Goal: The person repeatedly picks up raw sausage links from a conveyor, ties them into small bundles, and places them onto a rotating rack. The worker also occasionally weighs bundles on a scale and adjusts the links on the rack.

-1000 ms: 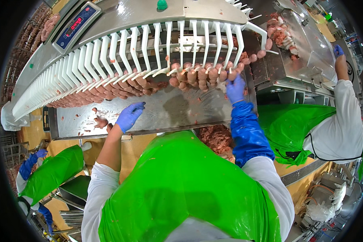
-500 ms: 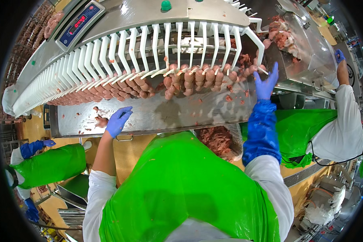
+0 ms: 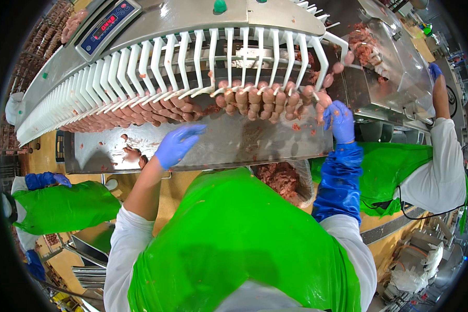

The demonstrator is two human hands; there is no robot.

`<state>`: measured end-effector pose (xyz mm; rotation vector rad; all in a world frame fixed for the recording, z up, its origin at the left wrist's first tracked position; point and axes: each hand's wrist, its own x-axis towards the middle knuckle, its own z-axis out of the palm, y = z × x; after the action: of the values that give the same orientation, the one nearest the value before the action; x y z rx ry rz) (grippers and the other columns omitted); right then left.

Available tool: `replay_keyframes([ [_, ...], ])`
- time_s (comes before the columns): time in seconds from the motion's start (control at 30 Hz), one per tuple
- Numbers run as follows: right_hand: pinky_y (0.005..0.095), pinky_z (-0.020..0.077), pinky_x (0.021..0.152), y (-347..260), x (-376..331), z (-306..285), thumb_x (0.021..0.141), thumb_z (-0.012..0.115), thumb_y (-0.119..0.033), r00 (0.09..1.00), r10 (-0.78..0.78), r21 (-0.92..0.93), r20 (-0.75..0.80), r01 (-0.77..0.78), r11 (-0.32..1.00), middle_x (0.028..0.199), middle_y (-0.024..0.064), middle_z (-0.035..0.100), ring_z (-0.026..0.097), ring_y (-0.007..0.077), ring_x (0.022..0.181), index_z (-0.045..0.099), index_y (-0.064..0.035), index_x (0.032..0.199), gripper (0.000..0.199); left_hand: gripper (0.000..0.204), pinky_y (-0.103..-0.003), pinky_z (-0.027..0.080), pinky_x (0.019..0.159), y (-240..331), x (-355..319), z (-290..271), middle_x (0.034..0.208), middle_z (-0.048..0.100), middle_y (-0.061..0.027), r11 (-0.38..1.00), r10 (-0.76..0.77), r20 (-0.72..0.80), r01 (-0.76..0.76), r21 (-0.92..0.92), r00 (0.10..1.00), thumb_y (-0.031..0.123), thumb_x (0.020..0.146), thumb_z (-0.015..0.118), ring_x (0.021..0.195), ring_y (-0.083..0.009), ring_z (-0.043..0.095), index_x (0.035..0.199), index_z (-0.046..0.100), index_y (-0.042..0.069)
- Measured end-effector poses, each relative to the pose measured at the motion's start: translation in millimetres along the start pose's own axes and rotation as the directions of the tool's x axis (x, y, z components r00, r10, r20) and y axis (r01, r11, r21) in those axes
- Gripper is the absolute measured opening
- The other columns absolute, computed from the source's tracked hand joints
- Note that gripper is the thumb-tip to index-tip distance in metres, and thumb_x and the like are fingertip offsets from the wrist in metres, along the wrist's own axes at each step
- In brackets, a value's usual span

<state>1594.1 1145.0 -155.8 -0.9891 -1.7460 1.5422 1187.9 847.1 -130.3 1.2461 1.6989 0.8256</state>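
Observation:
Linked sausages (image 3: pixel 265 101) hang in loops from a long curved row of white plastic hooks (image 3: pixel 229 57). At the right end of the row, my blue-gloved right hand (image 3: pixel 341 120) has its fingers curled around the lower end of a hanging sausage link (image 3: pixel 323 101). Part of that grip is hidden by the hand itself. My left hand (image 3: pixel 178 145), also gloved in blue, is over the steel tray (image 3: pixel 234 151) with its fingers stretched out and nothing in it. Meat scraps (image 3: pixel 132 154) lie on the tray to its left.
Beyond the hooks stands a steel machine with a digital display (image 3: pixel 106 28). Loose minced meat (image 3: pixel 364 44) sits on the steel housing at the right. A lined container of ground meat (image 3: pixel 281 179) is below the tray's front edge. Co-workers in green aprons stand at left (image 3: pixel 62 208) and right (image 3: pixel 400 161).
My right hand has moved down slightly and its spread fingers have closed at the sausage link. My left hand has moved to the right over the tray. The hooks have shifted slightly.

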Motion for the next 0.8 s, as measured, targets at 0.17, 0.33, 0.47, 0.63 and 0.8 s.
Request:
replay_keyframes([
  [0.17, 0.035, 0.0474, 0.055, -132, -23, 46, 0.092, 0.06, -0.028, 0.777, -0.284, -0.176, 0.562, 0.448, 0.877, 0.069, 0.0074, 0.057, 0.059, 0.0233, 0.056, 0.059, -0.0019, 0.083, 0.028, 0.048, -0.038, 0.038, 0.111, 161, 65, 68, 0.134, 0.059, -0.015, 0.66, 0.733, 0.082, -0.735, 0.159, 0.676, 0.025, 0.097, 0.06, 0.131, -0.0249, 0.051, 0.139, 0.053, 0.003],
  [0.33, 0.0431, 0.047, 0.06, -124, -49, 77, 0.084, 0.063, -0.022, 0.769, -0.329, -0.557, 0.548, 0.629, 0.543, 0.069, 0.0129, 0.06, 0.061, 0.0364, 0.066, 0.062, -0.0078, 0.082, 0.014, 0.045, -0.04, 0.057, 0.082, 153, 99, 120, 0.11, 0.066, -0.018, 0.958, 0.153, 0.549, 0.012, -0.286, 0.822, 0.027, 0.095, 0.058, 0.093, -0.0265, 0.068, 0.13, 0.055, -0.001],
  [0.47, 0.0498, 0.0441, 0.062, -37, -59, 98, 0.082, 0.063, -0.021, 0.86, -0.032, -0.786, 0.509, 0.48, 0.39, 0.074, 0.0099, 0.066, 0.065, 0.0351, 0.07, 0.066, -0.0144, 0.082, 0.007, 0.031, -0.035, 0.058, 0.053, 102, 108, 150, 0.087, 0.068, -0.0137, 0.977, -0.082, 0.69, 0.196, -0.088, 0.719, 0.026, 0.097, 0.05, 0.061, -0.0218, 0.068, 0.108, 0.061, 0.0],
  [0.63, 0.0506, 0.0474, 0.07, 72, -24, 126, 0.086, 0.059, -0.028, 0.962, 0.039, -0.916, 0.271, 0.245, 0.318, 0.085, 0.0102, 0.072, 0.069, 0.0331, 0.08, 0.07, -0.0154, 0.087, 0.017, 0.026, -0.033, 0.056, 0.052, 40, 110, 183, 0.077, 0.065, -0.0098, 0.935, -0.158, 0.493, 0.29, -0.205, 0.855, 0.024, 0.098, 0.046, 0.058, -0.0185, 0.066, 0.092, 0.06, 0.002],
  [0.8, 0.0461, 0.0515, 0.075, 146, 14, 110, 0.089, 0.057, -0.029, 0.99, 0.112, -0.958, 0.087, 0.053, 0.281, 0.093, 0.0137, 0.073, 0.069, 0.0321, 0.087, 0.07, -0.0141, 0.088, 0.02, 0.026, -0.03, 0.053, 0.05, 39, 101, 175, 0.074, 0.064, -0.0082, 0.941, -0.18, 0.452, 0.286, -0.179, 0.874, 0.025, 0.098, 0.048, 0.057, -0.0168, 0.064, 0.09, 0.06, 0.003],
])
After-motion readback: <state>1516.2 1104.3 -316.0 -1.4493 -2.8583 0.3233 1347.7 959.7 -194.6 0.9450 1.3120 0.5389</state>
